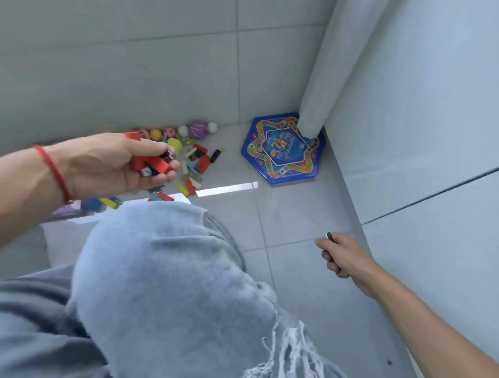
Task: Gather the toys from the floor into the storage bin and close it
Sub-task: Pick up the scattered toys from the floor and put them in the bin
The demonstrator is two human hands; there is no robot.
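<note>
My left hand (118, 163) is up over the floor, shut on a handful of small toy blocks (151, 164), mostly red. Below and beyond it a scatter of coloured blocks (196, 165) lies on the grey tiles. A row of small balls (183, 130), one of them purple, rests against the wall. My right hand (342, 254) is low at the right, pinching a small dark piece (329, 236) between thumb and fingers. A blue hexagonal game tin (283, 150) lies flat in the corner. Whether it is the storage bin, I cannot tell.
My bent knee in grey denim (166, 278) fills the lower middle and hides part of the floor. A pale curtain or post (323, 71) stands on the tin's far corner. A purple object (66, 211) lies at the left behind my forearm. White cabinet fronts (425, 124) line the right.
</note>
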